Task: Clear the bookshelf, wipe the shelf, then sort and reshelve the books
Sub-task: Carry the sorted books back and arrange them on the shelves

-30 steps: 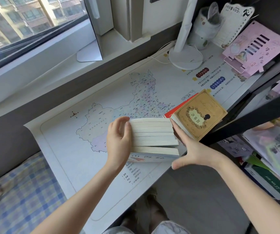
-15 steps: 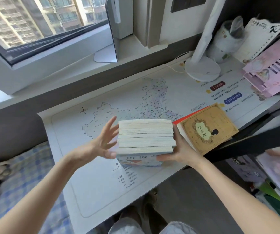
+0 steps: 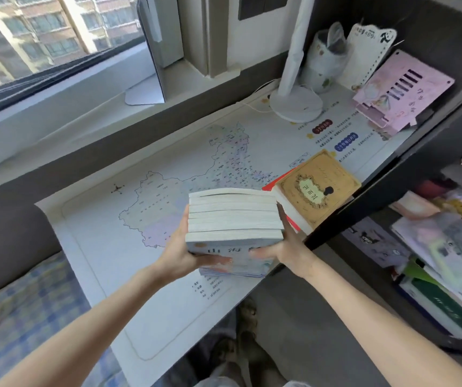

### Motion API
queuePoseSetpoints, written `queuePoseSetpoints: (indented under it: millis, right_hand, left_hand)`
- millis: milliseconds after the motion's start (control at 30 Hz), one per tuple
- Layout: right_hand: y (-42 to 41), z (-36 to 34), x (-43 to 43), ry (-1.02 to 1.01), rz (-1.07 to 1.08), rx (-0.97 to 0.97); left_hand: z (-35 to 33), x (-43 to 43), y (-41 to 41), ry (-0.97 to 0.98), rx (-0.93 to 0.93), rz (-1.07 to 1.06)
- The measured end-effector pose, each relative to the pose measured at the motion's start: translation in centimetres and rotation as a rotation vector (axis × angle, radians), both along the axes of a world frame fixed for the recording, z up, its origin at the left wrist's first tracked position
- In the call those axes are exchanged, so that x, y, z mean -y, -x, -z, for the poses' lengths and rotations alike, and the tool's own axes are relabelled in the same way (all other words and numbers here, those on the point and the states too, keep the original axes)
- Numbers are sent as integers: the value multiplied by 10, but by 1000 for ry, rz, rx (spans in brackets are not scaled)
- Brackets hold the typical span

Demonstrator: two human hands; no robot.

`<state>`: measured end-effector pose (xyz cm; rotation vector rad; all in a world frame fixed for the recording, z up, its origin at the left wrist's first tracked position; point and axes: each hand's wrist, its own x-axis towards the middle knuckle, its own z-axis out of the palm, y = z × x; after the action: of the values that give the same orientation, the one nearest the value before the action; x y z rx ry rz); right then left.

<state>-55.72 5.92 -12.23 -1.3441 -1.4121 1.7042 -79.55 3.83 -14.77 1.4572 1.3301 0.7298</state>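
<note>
Gripping book stack (image 3: 234, 216), left hand (image 3: 179, 251) on left edge, right hand (image 3: 287, 247) opposite

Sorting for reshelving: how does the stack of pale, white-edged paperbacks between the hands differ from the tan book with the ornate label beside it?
The stack of pale, white-edged paperbacks is several books, the tan book with the ornate label a single one. The stack is gripped by the left hand and right hand, page edges up; the tan book lies flat, cover up, on a red book. Both are over the map-printed mat.
</note>
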Motion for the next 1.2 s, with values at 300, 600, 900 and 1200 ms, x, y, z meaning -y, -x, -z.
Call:
queuePoseSetpoints:
  millis: [300,600,900,1200]
  right_hand:
    - [-112,-113,95,-213,439,-82]
    - [-240,-251,173,-546,920,-102]
    - [-419,-331,202,-733,997,-97]
    - [-652,-380,193,-812,1098,-28]
  left_hand:
    - [-109,6,-124,-274,187,230]
    - [-236,5,-313,-698,378,575]
    - [-317,1,-528,-796,501,731]
    - [-357,4,-763,-755,453,736]
